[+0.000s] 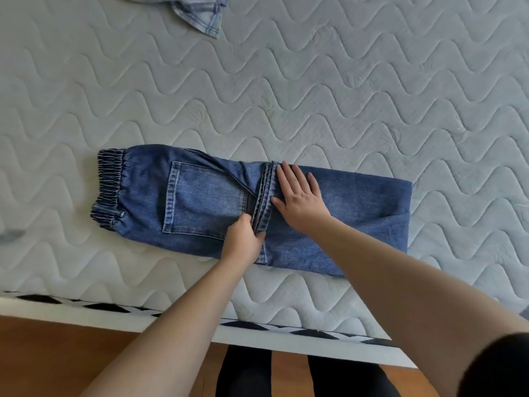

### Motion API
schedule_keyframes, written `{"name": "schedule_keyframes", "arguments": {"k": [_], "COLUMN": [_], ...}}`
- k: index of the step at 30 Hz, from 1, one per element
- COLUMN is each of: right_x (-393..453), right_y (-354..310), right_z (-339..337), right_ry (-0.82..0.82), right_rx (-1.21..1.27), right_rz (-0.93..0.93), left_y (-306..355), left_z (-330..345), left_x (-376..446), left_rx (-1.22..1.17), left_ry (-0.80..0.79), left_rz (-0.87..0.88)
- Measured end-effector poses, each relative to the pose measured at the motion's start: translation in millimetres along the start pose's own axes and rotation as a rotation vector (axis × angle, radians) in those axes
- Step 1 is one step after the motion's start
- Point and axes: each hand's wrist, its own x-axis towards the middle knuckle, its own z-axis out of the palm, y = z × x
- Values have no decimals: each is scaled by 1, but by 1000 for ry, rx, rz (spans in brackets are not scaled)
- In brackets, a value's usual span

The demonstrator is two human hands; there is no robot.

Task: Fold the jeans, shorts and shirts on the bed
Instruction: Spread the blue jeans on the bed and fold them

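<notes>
While the bed (343,81) fills most of the frame with its pale mattress quilted in wavy lines, its near edge runs across the lower part of the picture, trimmed with a black-and-white diamond band (286,328). Below that edge, brown wooden floor (43,353) shows at the lower left and bottom centre, along with the person's dark-clad legs (246,371).

Across the middle of the frame lie the dark blue jeans (357,222), flat on the mattress and folded lengthwise, with the legs doubled back so the hems (266,193) sit near the centre. Their gathered elastic waistband (110,184) points to the left of the frame, and a back pocket (206,202) faces up just right of it. The folded end reaches the right of centre.

At the top of the frame, left of centre, a light blue denim garment (200,12) lies crumpled, well apart from the jeans and partly cut off by the edge.

Both bare forearms reach up from the bottom. On the jeans the right hand (300,199) lies flat, fingers spread and straight, pressing the folded leg just right of the hems. Beside it the left hand (244,239) has its fingers curled, pinching the lower end of the hems.
</notes>
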Motion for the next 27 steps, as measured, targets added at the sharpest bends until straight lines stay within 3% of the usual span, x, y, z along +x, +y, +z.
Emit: {"name": "schedule_keyframes", "arguments": {"k": [3,7,10,12,14,21,24,27], "right_x": [1,-30,-74,-101,-126,-179,-190,-202], "right_y": [0,14,42,66,87,120,130,140], "right_z": [-4,-20,-16,-8,0,11,10,7], "right_ry": [-23,163,226,181,140,276,312,245], "right_rx": [17,44,49,40,28,206,505,777], "right_rz": [-25,-47,71,159,220,394,595,783], "left_y": [-5,-6,-1,8,25,103,141,180], "left_z": [-2,2,8,14,20,60,81,102], "left_x": [-1,-14,-32,-35,-31,-13,-3,10], "left_rx": [-66,-110,-83,24,106,211,281,365], "left_ry": [23,68,270,412,453,199,110,36], "left_rz": [-35,33,235,393,482,748,860,916]}}
